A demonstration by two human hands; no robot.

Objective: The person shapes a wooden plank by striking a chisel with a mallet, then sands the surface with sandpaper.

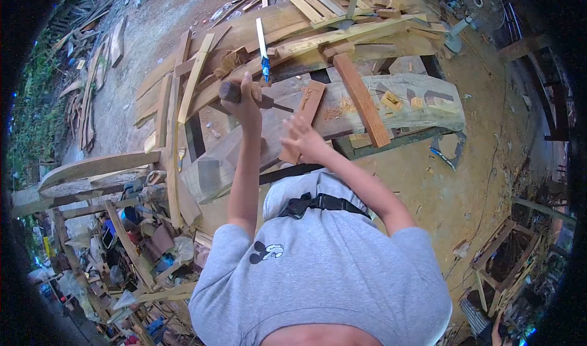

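Observation:
My left hand [247, 101] is closed around a chisel [282, 107], its thumb raised along the handle. The dark wooden handle butt sticks out to the left of the fist. The thin blade points right, its tip close to the left edge of a reddish-brown wood block [314, 95]. Dark marks or a shallow cut show near the block's far end. My right hand [302, 139] lies over the block's near part, fingers spread, hiding some of it. The block rests on a long, rough plank [208, 172], with wood shavings [342, 108] to its right.
A thick reddish board [361, 101] lies across the plank. Small wood pieces [391, 100] sit right of it. Beyond are stacked strips [315, 7], a white-and-blue tool [263, 49] and a fan [477, 10]. A cluttered rack [131, 242] stands at left.

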